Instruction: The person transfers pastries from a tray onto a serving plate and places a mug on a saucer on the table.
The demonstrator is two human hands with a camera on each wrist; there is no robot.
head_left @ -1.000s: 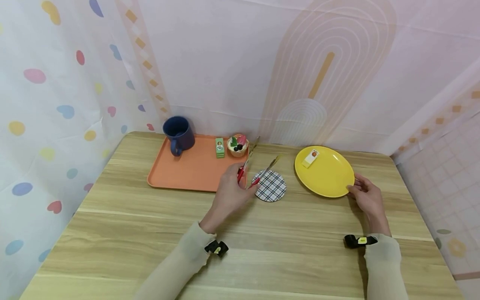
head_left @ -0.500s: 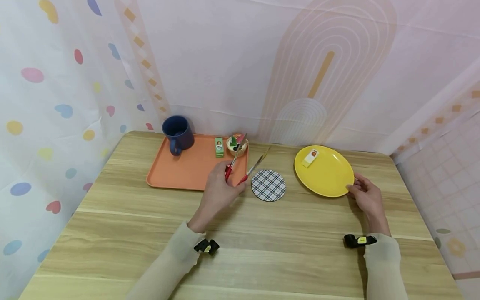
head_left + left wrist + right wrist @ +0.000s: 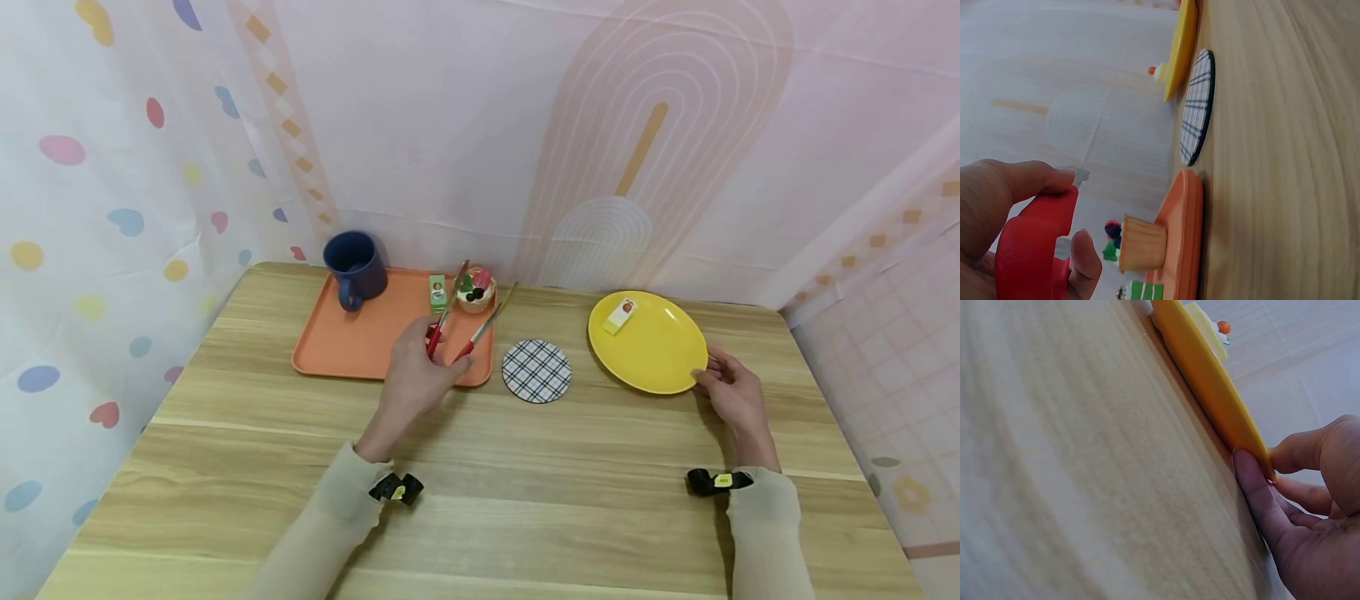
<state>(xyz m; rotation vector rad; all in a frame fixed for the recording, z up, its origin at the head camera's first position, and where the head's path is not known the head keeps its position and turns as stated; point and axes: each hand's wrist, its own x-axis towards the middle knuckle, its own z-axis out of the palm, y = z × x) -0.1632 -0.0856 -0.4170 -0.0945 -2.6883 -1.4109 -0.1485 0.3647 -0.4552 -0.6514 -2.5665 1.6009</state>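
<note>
My left hand [image 3: 417,372] holds red-handled metal tongs [image 3: 433,340], whose two arms stand apart. In the head view their tips lie either side of a fruit-topped cupcake [image 3: 477,293] on the orange tray [image 3: 351,343]; the left wrist view hides the tips. Beside the cupcake is a small green-and-white cake piece [image 3: 438,295]. My right hand [image 3: 737,398] pinches the near right rim of a yellow plate [image 3: 1210,381] between thumb and fingers. A small yellow-and-white cake piece [image 3: 620,316] with an orange ball on top sits toward that plate's left side.
A dark blue mug [image 3: 356,268] stands at the tray's back left corner. Between tray and plate lies a round checked coaster [image 3: 537,372]. A patterned cloth backdrop [image 3: 450,125] rises right behind the table.
My left hand has moved left with the tongs, from beside the coaster to over the tray's right part. The right hand and plate have stayed in place.
</note>
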